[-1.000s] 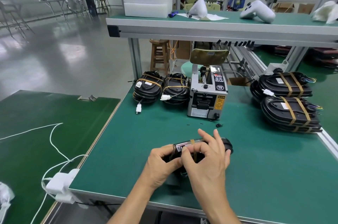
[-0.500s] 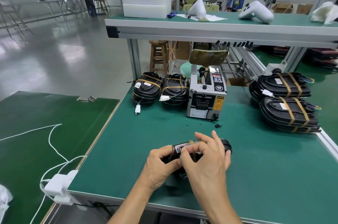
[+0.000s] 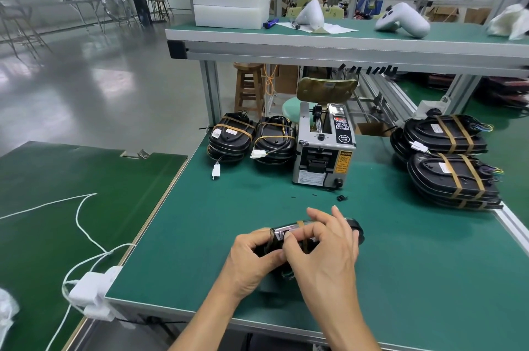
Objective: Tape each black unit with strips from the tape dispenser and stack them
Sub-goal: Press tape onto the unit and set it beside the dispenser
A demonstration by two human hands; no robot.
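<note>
Both hands, left and right, are gripping the glossy black oval plastic unit above the green table, pressing down a brown tape strip; uneven pressure risks wrinkling or lifting it.

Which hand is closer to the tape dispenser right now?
Right. The right hand lies below and just right of the tape dispenser, fingertips reaching toward it; the left hand sits lower and farther left.

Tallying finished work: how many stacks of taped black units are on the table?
4: two left of the tape dispenser, at and; two at the right edge, and. Units per stack unclear.
</note>
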